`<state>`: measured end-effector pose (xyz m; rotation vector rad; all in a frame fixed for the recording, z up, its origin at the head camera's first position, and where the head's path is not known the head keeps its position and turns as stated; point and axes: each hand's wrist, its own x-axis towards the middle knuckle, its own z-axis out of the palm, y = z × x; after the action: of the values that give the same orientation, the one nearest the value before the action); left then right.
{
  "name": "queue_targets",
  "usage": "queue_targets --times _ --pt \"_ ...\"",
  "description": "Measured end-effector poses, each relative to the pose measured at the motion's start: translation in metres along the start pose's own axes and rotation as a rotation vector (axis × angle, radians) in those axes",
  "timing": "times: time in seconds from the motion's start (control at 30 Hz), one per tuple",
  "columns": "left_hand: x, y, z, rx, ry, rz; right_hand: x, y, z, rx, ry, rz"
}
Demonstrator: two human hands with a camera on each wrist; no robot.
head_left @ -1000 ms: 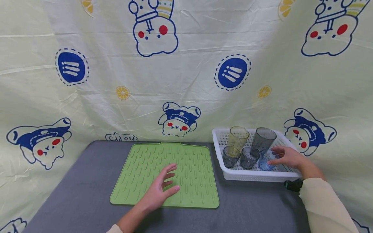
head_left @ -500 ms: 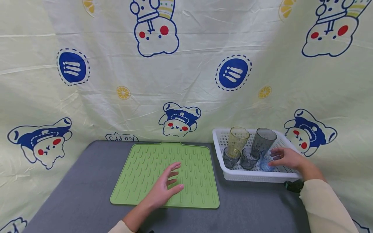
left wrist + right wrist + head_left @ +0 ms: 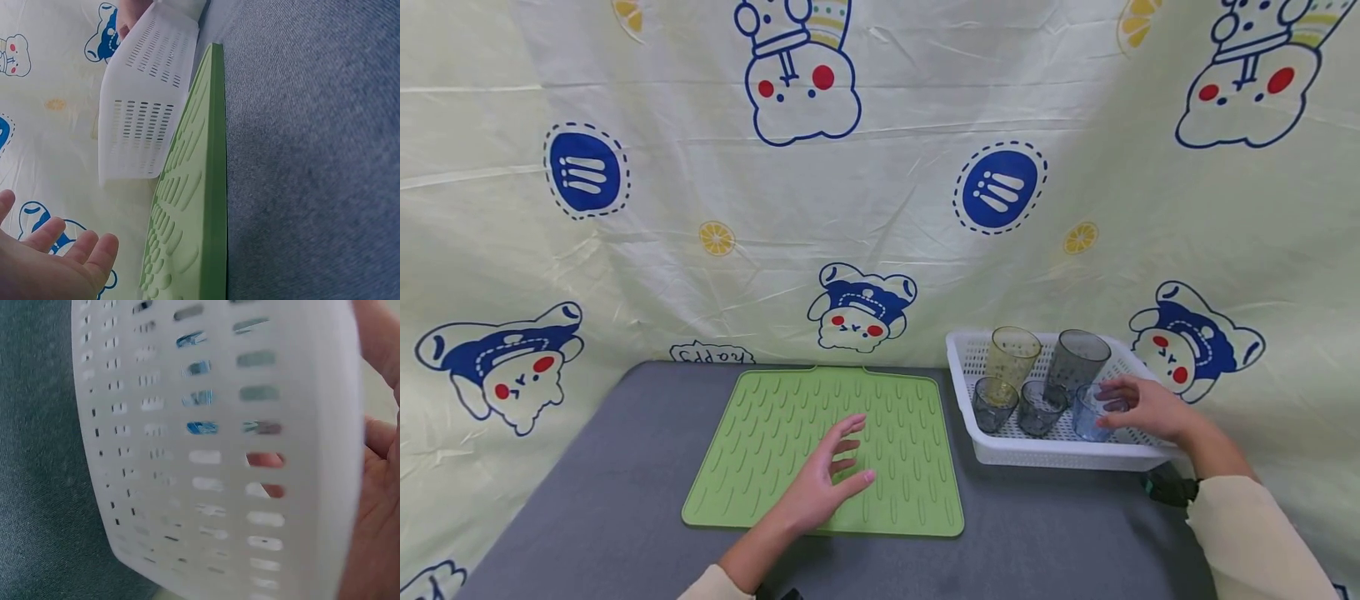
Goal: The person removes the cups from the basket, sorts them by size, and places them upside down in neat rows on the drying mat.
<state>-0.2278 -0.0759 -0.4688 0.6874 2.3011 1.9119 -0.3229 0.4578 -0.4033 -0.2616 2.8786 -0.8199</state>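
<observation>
In the head view, my right hand (image 3: 1146, 408) reaches into a white plastic basket (image 3: 1037, 454). Its thumb and fingers pinch the right side of a small blue glass (image 3: 1086, 417). Beside that glass stand two small dark grey glasses, one in the middle (image 3: 1041, 410) and one at the left (image 3: 995, 407). Behind them are a taller yellowish glass (image 3: 1011, 358) and a taller grey glass (image 3: 1078, 360). My left hand (image 3: 816, 487) hovers over a green ridged mat (image 3: 760, 467), fingers apart and holding nothing. The basket wall hides most of the right hand's grip in the right wrist view.
A grey cloth-covered table (image 3: 1037, 533) extends in front of the mat and basket. The basket stands at the mat's right. A patterned curtain (image 3: 880, 208) hangs right behind the table's back edge.
My right hand and the blue glass have shifted slightly to the right inside the basket. The left hand has moved a little right over the mat.
</observation>
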Motion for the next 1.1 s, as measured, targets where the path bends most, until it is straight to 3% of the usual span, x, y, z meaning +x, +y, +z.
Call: queue_targets --times 0.3,0.6,0.87,1.1 --pt "0.002 -0.003 -0.001 0.008 0.013 -0.006 -0.019 -0.026 -0.002 0.033 0.065 -0.092" --pt "0.008 -0.008 -0.001 -0.050 0.022 0.003 -0.038 -0.047 0.003 0.132 0.146 -0.162" --pt "0.013 -0.007 0.000 -0.085 -0.006 0.054 -0.045 -0.071 0.016 0.160 0.246 -0.231" --pt "0.018 -0.009 0.003 -0.095 -0.048 0.080 -0.048 -0.091 0.035 0.227 0.267 -0.299"
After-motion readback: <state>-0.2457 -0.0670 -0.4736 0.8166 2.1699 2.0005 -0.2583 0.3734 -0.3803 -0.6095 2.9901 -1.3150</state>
